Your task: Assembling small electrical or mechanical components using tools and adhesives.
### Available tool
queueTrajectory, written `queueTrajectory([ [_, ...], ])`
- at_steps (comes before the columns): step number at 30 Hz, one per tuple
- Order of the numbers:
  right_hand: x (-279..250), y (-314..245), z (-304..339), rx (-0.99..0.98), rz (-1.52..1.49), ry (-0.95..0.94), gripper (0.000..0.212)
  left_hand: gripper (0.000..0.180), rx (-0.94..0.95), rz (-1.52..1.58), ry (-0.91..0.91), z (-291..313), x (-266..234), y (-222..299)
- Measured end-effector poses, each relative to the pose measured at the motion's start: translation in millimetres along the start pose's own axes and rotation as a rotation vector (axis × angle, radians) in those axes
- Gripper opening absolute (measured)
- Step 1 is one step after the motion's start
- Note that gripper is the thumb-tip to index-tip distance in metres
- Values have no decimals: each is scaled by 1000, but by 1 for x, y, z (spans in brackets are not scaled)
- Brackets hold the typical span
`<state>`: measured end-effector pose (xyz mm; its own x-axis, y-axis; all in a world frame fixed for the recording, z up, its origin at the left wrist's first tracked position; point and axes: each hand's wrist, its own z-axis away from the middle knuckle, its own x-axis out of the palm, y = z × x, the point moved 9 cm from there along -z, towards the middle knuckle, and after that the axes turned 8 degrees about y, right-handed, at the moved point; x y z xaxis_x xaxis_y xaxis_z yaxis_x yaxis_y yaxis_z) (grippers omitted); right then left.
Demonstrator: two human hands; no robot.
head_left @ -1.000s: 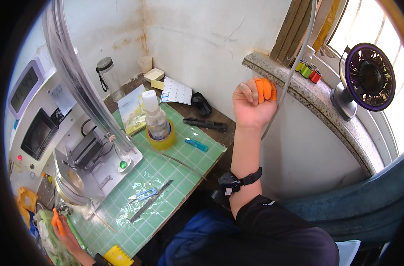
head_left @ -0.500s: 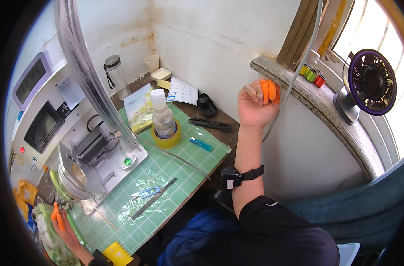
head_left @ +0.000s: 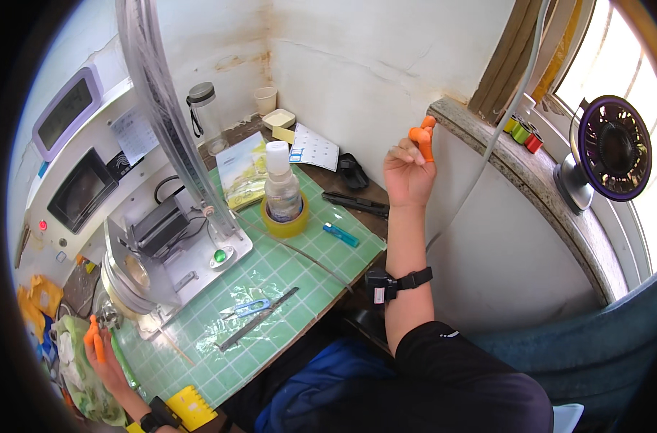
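My right hand (head_left: 409, 173) is raised in front of the white wall, beside the end of the stone ledge (head_left: 451, 113). Orange finger covers (head_left: 423, 141) sit on its thumb side, and the fingers are bent and closed together. Whatever they pinch, if anything, is too small to see. Low on the left, my left hand (head_left: 110, 364) also wears orange covers, its fingertips close together beside the white machine's round disc (head_left: 123, 289) and a pale green plastic bag (head_left: 79, 361). I cannot make out anything between those fingers.
On the green cutting mat (head_left: 299, 263) lie blue thread snips (head_left: 250, 308), a steel ruler (head_left: 260, 321) and a teal lighter (head_left: 340, 234). A clear bottle (head_left: 281, 191) stands inside a tape roll (head_left: 285, 227). A fan (head_left: 613, 148) and thread spools (head_left: 522, 132) occupy the ledge.
My right hand has turned and its fist has loosened, with the orange-covered fingers now pointing up. My left hand stays by the machine. The whole view has shifted slightly.
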<state>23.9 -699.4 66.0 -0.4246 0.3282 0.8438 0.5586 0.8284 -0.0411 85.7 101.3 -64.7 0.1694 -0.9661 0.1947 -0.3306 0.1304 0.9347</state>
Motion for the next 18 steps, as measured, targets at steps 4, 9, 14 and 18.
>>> queueTrajectory([
  [4,-7,-2,-4,32,3,24,31,34,15,6,-25,-7,2,-5],
  [9,-22,24,-11,-13,-87,69,38,31,95,-138,13,3,-27,23],
  [14,-4,-32,1,332,-40,-377,44,26,169,-390,20,14,96,60],
  [18,-37,97,-23,451,-257,-463,46,19,-3,-80,-37,11,95,48],
])
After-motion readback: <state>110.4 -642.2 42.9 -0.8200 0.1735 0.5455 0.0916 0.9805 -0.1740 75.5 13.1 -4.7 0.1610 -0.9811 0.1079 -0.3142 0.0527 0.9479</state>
